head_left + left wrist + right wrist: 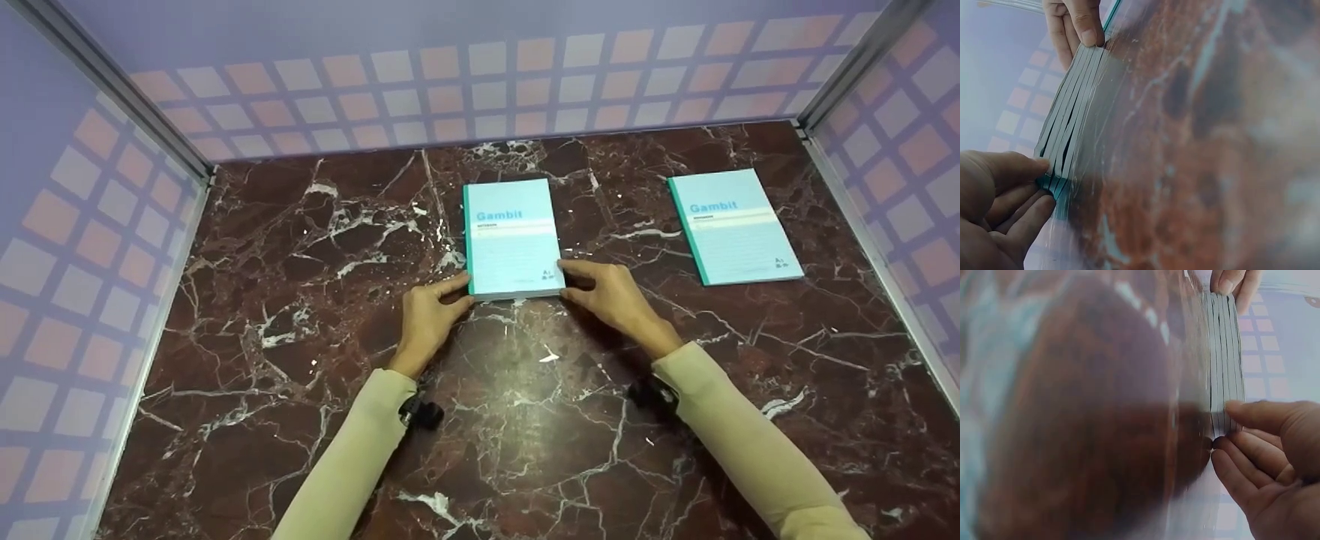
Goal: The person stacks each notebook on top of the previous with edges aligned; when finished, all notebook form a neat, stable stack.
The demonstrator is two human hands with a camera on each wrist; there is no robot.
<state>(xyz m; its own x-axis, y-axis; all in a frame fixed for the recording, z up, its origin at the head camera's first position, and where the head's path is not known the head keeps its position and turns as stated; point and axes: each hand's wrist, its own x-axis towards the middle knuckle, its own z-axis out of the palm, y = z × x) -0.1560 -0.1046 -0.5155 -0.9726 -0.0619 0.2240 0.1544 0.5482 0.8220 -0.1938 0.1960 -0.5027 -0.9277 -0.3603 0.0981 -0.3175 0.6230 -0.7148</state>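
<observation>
A stack of several notebooks (514,240) lies in the middle of the table, its light blue top cover printed "Gambit" and its green spines facing left. My left hand (427,319) holds the near left corner between thumb and fingers. At the near right corner, my right hand (611,296) does likewise. In the left wrist view, the layered edges of the stack (1069,112) show thin gaps between the notebooks. The right wrist view has my right thumb against the edges of the stack (1224,354), with the other fingers at its side.
Another light blue "Gambit" notebook (735,229) with a green spine lies to the right; whether more lie under it I cannot tell. The dark red marbled table (315,450) is bordered by tile-patterned panels (442,82) at the back and both sides.
</observation>
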